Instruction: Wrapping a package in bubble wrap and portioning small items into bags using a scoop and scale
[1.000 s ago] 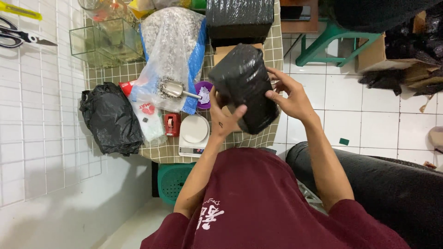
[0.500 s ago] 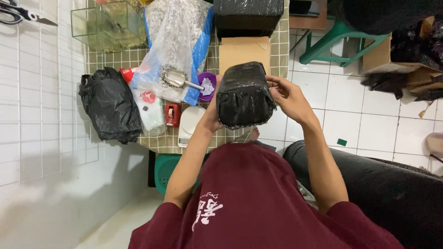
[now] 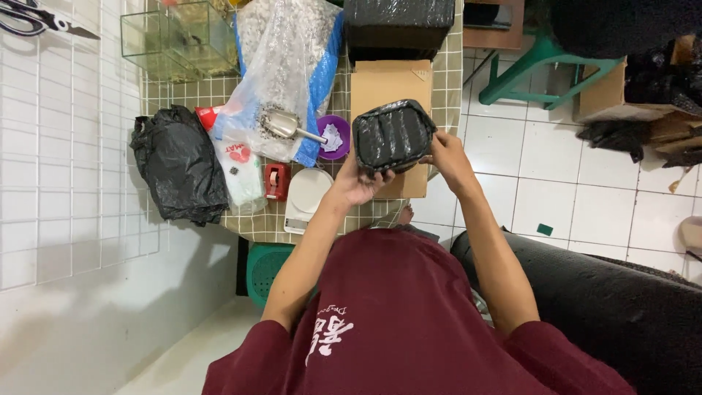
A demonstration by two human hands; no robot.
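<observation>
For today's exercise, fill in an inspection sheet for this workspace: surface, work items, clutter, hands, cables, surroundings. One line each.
Surface: small checked-tile table, crowded.
Work items: black plastic-wrapped package, held above a cardboard box.
Clutter: black bag, clear bag of gravel with metal scoop, purple cup, red tape dispenser, white scale, glass tank.
Hands: left hand grips the package's lower edge; right hand grips its right side.
Cables: nothing seen.
Surroundings: white wire grid, scissors, green stool, black sofa.
</observation>
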